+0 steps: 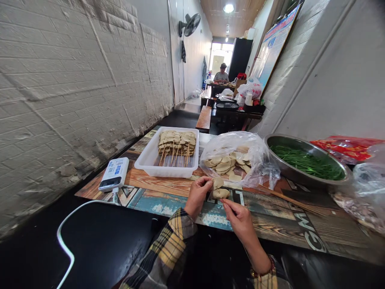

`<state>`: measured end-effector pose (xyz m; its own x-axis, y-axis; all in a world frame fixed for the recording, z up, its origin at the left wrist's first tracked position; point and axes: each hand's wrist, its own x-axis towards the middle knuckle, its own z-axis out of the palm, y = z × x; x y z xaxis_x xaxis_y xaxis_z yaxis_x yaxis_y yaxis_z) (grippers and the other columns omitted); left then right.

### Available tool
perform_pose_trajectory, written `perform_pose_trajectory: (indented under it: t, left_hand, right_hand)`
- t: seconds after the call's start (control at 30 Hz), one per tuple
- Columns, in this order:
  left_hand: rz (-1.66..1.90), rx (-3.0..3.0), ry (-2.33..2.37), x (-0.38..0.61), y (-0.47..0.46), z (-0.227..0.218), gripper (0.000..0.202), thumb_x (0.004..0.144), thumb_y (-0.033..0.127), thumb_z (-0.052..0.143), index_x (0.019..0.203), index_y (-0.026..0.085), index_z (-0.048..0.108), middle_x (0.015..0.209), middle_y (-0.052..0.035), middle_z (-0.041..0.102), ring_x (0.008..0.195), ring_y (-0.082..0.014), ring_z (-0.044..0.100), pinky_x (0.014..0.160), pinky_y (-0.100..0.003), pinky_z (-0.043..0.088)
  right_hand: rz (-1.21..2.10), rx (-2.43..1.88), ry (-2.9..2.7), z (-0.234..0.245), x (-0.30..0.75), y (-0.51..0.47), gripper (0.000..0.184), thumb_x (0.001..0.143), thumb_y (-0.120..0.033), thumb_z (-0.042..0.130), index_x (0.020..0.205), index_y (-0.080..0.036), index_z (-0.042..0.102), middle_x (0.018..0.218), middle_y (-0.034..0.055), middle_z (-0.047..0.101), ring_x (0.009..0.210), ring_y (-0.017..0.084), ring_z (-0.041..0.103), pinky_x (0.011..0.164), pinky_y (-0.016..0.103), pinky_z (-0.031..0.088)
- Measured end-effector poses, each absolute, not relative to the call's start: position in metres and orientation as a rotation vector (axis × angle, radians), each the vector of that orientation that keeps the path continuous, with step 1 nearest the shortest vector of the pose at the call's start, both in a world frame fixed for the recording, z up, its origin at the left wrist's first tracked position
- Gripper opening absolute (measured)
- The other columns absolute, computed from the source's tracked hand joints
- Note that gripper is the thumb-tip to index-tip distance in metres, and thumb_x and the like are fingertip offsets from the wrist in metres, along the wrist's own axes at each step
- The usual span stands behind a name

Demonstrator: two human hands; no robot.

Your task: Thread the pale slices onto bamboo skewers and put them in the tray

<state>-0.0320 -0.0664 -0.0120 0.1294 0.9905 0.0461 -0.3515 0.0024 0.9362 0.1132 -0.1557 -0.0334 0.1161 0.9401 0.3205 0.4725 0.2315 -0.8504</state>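
My left hand (198,194) pinches a flat beige slice (217,182) just above the table edge. My right hand (239,216) is closed on a thin skewer that carries a second beige slice (221,193). The two hands almost touch, with the slices between them. Behind them lies a clear plastic bag (240,154) holding more loose slices. To its left stands a white plastic tray (150,158) with several finished skewers (177,142) stacked inside. A bundle of bare bamboo skewers (288,198) lies on the table to the right.
A steel bowl of green chives (306,162) sits at the right, with red and clear bags (355,146) beyond it. A white power bank (114,173) with a cable lies at the left. A brick wall runs along the left. A person sits at a far table (221,74).
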Motion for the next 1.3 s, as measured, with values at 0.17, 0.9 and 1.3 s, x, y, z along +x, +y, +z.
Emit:
perform_pose_trajectory:
  t: [0.17, 0.9, 1.3]
  left_hand:
    - [1.282, 1.006, 0.866, -0.032, -0.067, -0.009, 0.017, 0.065, 0.031, 0.073, 0.07, 0.015, 0.069, 0.063, 0.001, 0.057, 0.058, -0.0096, 0.045, 0.057, -0.022, 0.036]
    - [1.327, 1.202, 1.009, -0.029, -0.063, -0.021, 0.019, 0.071, 0.032, 0.069, 0.077, 0.015, 0.071, 0.074, -0.0032, 0.065, 0.07, -0.0142, 0.054, 0.065, -0.024, 0.041]
    - [1.305, 1.218, 0.951, -0.028, -0.065, -0.015, 0.015, 0.07, 0.029, 0.068, 0.071, 0.015, 0.066, 0.066, 0.0006, 0.059, 0.062, -0.0112, 0.049, 0.06, -0.022, 0.037]
  right_hand:
    - [0.552, -1.387, -1.513, -0.03, 0.112, -0.156, 0.039, 0.089, -0.045, 0.051, 0.101, -0.019, 0.077, 0.063, 0.0053, 0.069, 0.058, 0.019, 0.063, 0.05, 0.026, 0.05]
    - [0.737, -1.489, -1.459, -0.031, 0.116, -0.155, 0.04, 0.089, -0.047, 0.052, 0.081, -0.014, 0.072, 0.049, -0.0011, 0.055, 0.047, 0.013, 0.052, 0.048, 0.022, 0.038]
    - [0.838, -1.457, -1.416, -0.034, 0.121, -0.151, 0.036, 0.088, -0.046, 0.052, 0.076, -0.015, 0.066, 0.05, -0.0015, 0.054, 0.05, 0.014, 0.049, 0.051, 0.024, 0.037]
